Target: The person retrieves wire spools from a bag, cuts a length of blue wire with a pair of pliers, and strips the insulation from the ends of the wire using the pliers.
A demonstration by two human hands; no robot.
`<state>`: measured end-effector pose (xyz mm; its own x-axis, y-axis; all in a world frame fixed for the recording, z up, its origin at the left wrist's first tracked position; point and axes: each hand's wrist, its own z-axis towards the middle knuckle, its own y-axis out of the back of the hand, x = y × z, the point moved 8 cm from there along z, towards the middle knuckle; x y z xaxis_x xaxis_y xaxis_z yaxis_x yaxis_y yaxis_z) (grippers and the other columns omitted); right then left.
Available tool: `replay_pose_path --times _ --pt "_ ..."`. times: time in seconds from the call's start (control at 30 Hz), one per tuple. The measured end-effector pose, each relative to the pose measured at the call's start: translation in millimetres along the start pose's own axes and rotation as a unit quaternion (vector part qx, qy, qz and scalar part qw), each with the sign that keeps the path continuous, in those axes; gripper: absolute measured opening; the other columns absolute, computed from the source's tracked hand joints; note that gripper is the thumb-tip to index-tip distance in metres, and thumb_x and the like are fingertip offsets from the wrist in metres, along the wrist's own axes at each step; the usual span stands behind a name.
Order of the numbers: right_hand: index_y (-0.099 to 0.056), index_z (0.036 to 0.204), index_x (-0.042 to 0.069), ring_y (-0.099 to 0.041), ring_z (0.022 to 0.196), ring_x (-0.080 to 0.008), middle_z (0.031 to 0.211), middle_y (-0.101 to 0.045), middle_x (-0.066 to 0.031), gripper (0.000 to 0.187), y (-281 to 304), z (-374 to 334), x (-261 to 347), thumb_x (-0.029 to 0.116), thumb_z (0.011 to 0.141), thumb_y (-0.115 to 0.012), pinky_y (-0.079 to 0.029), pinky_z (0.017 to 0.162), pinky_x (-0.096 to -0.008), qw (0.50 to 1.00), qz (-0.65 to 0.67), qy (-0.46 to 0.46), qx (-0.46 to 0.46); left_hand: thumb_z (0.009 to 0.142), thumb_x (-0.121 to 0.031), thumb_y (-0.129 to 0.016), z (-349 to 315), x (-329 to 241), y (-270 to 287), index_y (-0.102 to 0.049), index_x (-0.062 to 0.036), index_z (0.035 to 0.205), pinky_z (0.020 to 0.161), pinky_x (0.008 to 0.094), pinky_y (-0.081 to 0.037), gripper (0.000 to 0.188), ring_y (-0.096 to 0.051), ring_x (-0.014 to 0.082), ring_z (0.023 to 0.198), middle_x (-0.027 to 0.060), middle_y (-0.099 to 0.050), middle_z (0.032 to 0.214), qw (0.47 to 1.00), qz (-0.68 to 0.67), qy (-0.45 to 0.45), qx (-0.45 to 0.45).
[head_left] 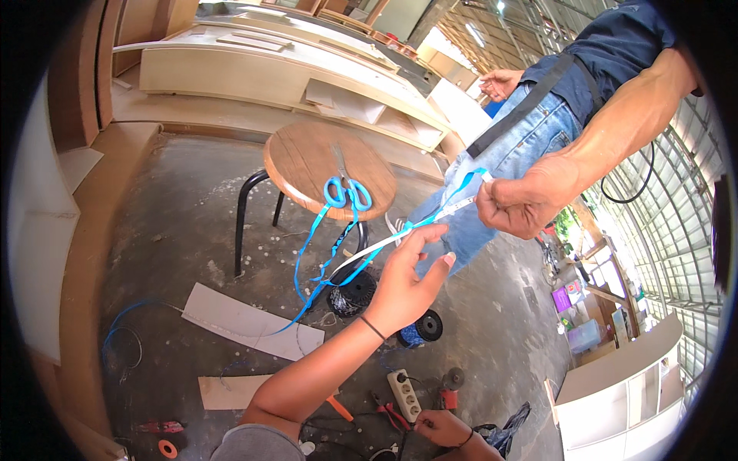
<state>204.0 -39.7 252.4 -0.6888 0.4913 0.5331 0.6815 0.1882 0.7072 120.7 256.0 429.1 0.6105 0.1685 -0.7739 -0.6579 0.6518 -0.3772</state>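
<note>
My left hand (pixel 407 280), a dark band at its wrist, is raised in the middle with thumb and index finger apart. A blue ribbon (pixel 357 269) and a white strip (pixel 371 250) run past its fingertips; whether they touch is unclear. A co-worker's hand (pixel 523 198) pinches their upper ends at the right. Their lower ends hang beside a round wooden stool (pixel 315 157), where blue-handled scissors (pixel 346 192) lie. Low in view my right hand (pixel 446 428) has curled fingers beside a white power strip (pixel 404 396); anything inside them is hidden.
Two spools of cord, one dark (pixel 354 293) and one blue (pixel 413 336), sit on the concrete floor. Pale boards (pixel 254 321), red-handled pliers (pixel 392 416) and an angle grinder (pixel 450 390) lie about. A co-worker in jeans (pixel 530 138) stands right. Wooden cabinets (pixel 231 77) fill the back.
</note>
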Motion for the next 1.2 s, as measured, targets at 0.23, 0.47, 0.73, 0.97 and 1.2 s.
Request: replay_pose_path --times 0.23,0.47,0.73,0.97,1.2 --pt "-0.059 0.087 0.003 -0.063 0.068 -0.0252 0.073 -0.063 -0.0131 0.018 -10 10 -4 0.02 0.082 -0.059 -0.049 0.063 -0.0333 0.999 -0.004 -0.011 0.048 0.082 -0.014 -0.06 5 -11 14 -0.049 -0.0025 0.117 0.086 0.0341 -0.04 0.038 -0.053 0.0237 0.103 0.0144 -0.054 0.116 0.997 0.022 -0.068 0.003" --pt "-0.058 0.088 0.003 -0.064 0.071 -0.0237 0.075 -0.064 -0.013 0.018 -8 13 -4 0.021 0.083 -0.058 -0.049 0.064 -0.0329 0.998 0.025 -0.021 0.047 0.085 -0.012 -0.056 6 -4 6 -0.045 -0.0053 0.126 0.095 0.0344 -0.035 0.043 -0.046 0.0195 0.117 0.0101 -0.049 0.128 0.996 0.028 -0.067 0.051" --pt "-0.058 0.09 0.004 -0.063 0.069 -0.0221 0.074 -0.064 -0.0125 0.018 -8 12 -12 0.021 0.084 -0.058 -0.048 0.064 -0.0323 0.998 0.007 -0.038 0.045 0.084 -0.013 -0.057 6 -9 -4 -0.042 0.003 0.126 0.1 0.0389 -0.032 0.047 -0.043 0.0347 0.119 0.0226 -0.046 0.125 0.988 0.038 -0.131 0.075" --pt "-0.058 0.09 0.004 -0.063 0.068 -0.0222 0.074 -0.063 -0.0122 0.019 -7 11 -4 0.022 0.084 -0.057 -0.048 0.064 -0.032 0.998 0.002 -0.036 0.048 0.084 -0.013 -0.057 5 -15 -3 -0.043 0.0019 0.124 0.098 0.039 -0.034 0.045 -0.044 0.0353 0.117 0.0228 -0.048 0.123 0.991 0.03 -0.097 0.088" --pt "-0.058 0.09 0.003 -0.062 0.069 -0.0222 0.075 -0.063 -0.0125 0.02 -6 12 10 0.023 0.084 -0.056 -0.048 0.064 -0.0321 0.997 -0.013 -0.038 0.061 0.085 -0.013 -0.057 6 -19 6 -0.046 -0.0045 0.124 0.093 0.036 -0.038 0.041 -0.049 0.0207 0.114 0.0092 -0.052 0.125 0.994 0.026 -0.072 0.079"
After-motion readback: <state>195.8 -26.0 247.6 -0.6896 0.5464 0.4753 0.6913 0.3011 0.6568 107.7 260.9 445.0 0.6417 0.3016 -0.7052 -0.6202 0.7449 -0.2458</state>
